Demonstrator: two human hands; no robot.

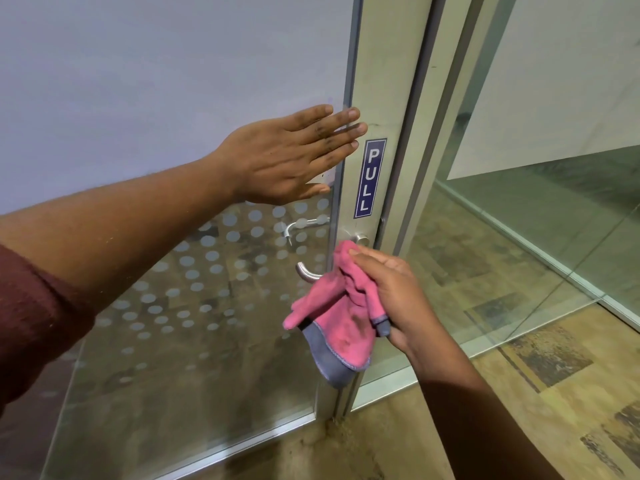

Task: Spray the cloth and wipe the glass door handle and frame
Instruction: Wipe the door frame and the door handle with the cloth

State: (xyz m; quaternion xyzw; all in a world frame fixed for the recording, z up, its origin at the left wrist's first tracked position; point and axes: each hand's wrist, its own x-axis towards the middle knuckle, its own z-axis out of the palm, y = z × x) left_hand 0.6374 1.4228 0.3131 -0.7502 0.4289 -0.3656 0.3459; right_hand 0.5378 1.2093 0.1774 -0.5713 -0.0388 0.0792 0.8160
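My right hand (391, 292) is closed around a pink cloth with a grey-blue edge (337, 317). The cloth is bunched over the silver lever handle (306, 273), whose curved end sticks out to the left of it. The handle's round base (360, 238) shows just above the cloth on the metal door frame (384, 98). My left hand (294, 154) lies flat with fingers spread against the frosted glass door (156, 81), fingertips reaching the frame's edge. A blue PULL sticker (370, 178) sits on the frame between the two hands.
A second lever handle (301, 226) shows through the glass on the far side. The lower glass carries a band of frosted dots (194, 271). A fixed glass panel (536, 168) stands to the right. Patterned tan flooring (554, 375) runs below.
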